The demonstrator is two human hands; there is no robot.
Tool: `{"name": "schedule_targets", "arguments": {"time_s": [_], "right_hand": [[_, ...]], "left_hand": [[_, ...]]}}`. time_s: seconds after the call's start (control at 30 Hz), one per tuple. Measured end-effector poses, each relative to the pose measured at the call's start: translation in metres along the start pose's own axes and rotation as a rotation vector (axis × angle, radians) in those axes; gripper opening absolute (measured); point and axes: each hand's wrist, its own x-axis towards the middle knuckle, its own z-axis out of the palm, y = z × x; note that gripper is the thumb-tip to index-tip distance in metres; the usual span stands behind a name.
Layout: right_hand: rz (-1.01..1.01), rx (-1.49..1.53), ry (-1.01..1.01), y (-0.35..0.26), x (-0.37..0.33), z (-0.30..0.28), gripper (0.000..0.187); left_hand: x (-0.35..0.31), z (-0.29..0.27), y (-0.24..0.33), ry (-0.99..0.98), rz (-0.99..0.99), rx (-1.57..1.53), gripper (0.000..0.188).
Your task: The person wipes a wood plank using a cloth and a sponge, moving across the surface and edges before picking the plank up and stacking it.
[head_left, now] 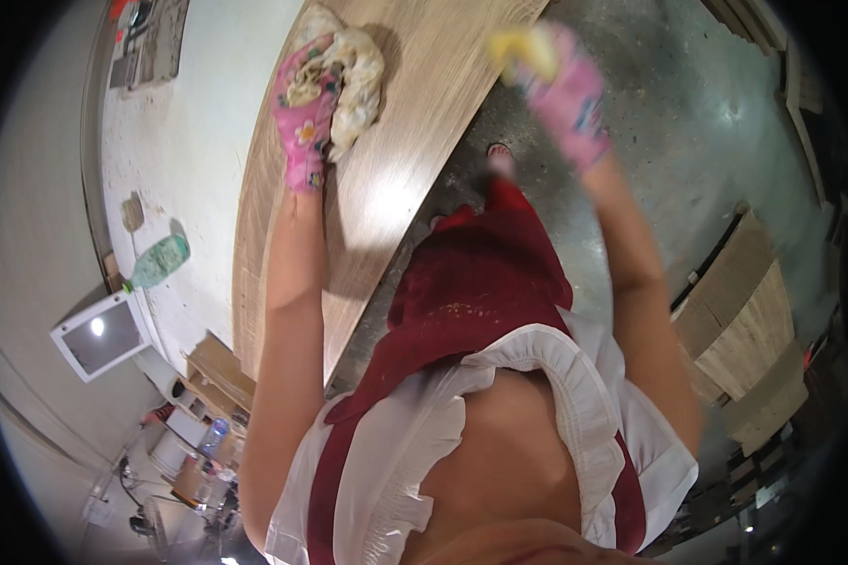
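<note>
My left hand [306, 118], in a pink flowered work glove, is closed on a bunched, stained off-white rag [356, 89]. The rag rests on a long wood-grain board [405, 141], near its far left edge. Out past the board's right edge, above the floor, my right hand [570, 99] is raised in a matching pink glove. It is smeared by motion, and its fingers close around a soft yellow piece [526, 52], perhaps a sponge or cloth; the blur hides which.
A white work surface [212, 179] lies left of the board, with a green plastic bottle [160, 261] and a white-framed screen [102, 334] beside it. Bottles and boxes crowd the lower left. Wood-grain offcuts [749, 330] lean on the right above the grey concrete floor [669, 122].
</note>
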Motion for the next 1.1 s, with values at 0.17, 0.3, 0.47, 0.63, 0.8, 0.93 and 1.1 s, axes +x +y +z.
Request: {"name": "schedule_targets", "arguments": {"time_s": [0.17,0.3,0.47,0.63,0.8,0.93,1.1], "right_hand": [[-0.176,0.374,-0.592,-0.123,-0.181,0.038,0.049],[-0.206,0.253,-0.497,-0.149,-0.203,0.034,0.051],[-0.088,0.042,0.138,-0.078,-0.098,0.025,0.043],[-0.248,-0.141,-0.107,-0.143,-0.19,0.062,0.044],[-0.325,0.319,-0.698,-0.246,-0.359,0.097,0.044],[-0.503,0.231,-0.645,-0.23,-0.34,0.093,0.049],[0.192,0.297,-0.134,-0.164,-0.201,0.056,0.046]], "left_hand": [[-0.012,-0.001,-0.007,0.151,0.036,0.104,0.035],[-0.071,-0.063,-0.02,0.021,-0.011,-0.283,0.048],[-0.226,-0.197,0.001,0.061,0.003,0.221,0.057],[-0.354,-0.279,0.007,0.313,-0.204,0.561,0.038],[-0.346,-0.276,-0.017,0.31,-0.124,0.482,0.037],[-0.377,-0.296,0.007,0.369,-0.118,0.874,0.038],[-0.479,-0.358,0.005,0.556,-0.262,0.779,0.04]]}}
